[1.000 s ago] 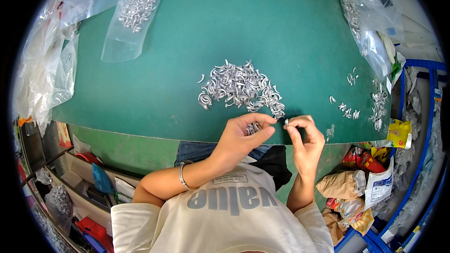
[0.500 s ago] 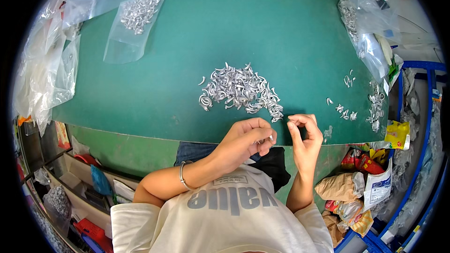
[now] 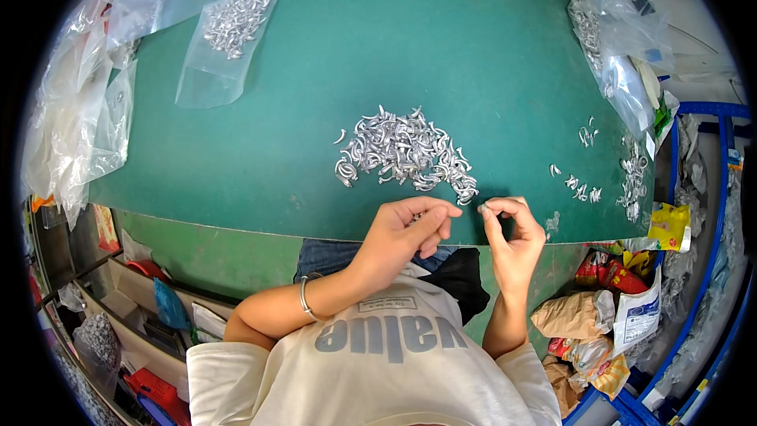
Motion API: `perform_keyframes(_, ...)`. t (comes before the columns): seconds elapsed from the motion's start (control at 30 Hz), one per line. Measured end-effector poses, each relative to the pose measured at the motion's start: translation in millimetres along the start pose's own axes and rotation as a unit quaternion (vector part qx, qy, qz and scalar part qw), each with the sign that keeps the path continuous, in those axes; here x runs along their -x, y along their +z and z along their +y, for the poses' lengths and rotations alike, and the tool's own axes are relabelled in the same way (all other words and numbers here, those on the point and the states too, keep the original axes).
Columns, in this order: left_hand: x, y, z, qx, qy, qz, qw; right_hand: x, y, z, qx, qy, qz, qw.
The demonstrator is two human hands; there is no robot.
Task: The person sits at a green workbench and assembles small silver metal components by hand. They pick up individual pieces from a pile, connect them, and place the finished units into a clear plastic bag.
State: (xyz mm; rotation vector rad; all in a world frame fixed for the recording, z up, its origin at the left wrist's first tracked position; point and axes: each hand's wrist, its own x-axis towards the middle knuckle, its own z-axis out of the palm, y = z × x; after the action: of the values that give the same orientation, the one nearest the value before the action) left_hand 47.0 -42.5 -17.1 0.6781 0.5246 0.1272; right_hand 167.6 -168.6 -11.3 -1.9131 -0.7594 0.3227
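Observation:
A heap of small curved silver metal pieces (image 3: 406,146) lies on the green tabletop (image 3: 355,39) in front of me. My left hand (image 3: 406,233) is curled at the table's near edge, just below the heap. Bits of silver metal show among its bent fingers, with most of what it holds hidden. Close to its right, my right hand (image 3: 514,233) pinches a small silver metal piece (image 3: 482,208) between thumb and index fingertip. The two hands are apart, and the right fingertips are beside the heap's lower right end.
A clear bag of similar pieces (image 3: 236,24) lies at the far left. Loose plastic bags (image 3: 87,118) cover the left edge. Small groups of pieces (image 3: 632,177) sit along the right edge, below another filled bag (image 3: 587,28). A blue rack (image 3: 714,237) stands at the right.
My left hand has shifted slightly up and left, its fingertips now higher. The piece at its fingertips is out of sight there. A silver piece now shows in my right pinch.

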Motion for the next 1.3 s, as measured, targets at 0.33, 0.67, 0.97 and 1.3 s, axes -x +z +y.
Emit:
perform_keyframes(0.33,3,5,3,-0.159,0.054,-0.011,0.986,13,-3,-14,-0.260,0.156,-0.109,0.947)
perform_keyframes(0.67,1,-2,-2,-0.119,0.034,-0.019,0.992,13,-5,-25,-0.219,0.107,-0.097,0.965)
perform_keyframes(0.97,1,-12,4,0.179,-0.110,-0.130,0.969,-7,0,-1,0.118,-0.050,-0.025,0.991)
perform_keyframes(1.3,3,-6,2,-0.063,-0.031,-0.024,0.997,-3,2,2,0.093,-0.097,-0.042,0.990)
